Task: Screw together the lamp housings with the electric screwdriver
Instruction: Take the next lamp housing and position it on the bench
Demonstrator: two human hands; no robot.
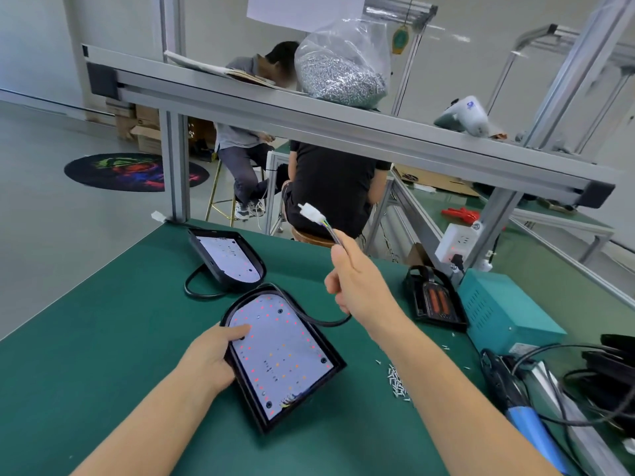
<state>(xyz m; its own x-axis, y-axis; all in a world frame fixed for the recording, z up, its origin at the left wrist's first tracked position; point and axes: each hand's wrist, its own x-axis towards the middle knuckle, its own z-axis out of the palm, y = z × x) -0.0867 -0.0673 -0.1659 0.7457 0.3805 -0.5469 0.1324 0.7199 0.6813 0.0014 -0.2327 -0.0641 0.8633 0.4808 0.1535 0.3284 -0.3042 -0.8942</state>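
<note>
green bench [103, 338] | alu frame shelf [343, 132] | grey floor [51, 201] | walls prob. white

My green bench mat [103, 338] carries two black lamp housings — one [285, 359] near centre, a second [228, 259] farther off. Loose screws [397, 379] scatter to the right, beside the blue-handled electric screwdriver [525, 413]. Far right — a teal power box [505, 310] and a black stand [434, 300].
</note>
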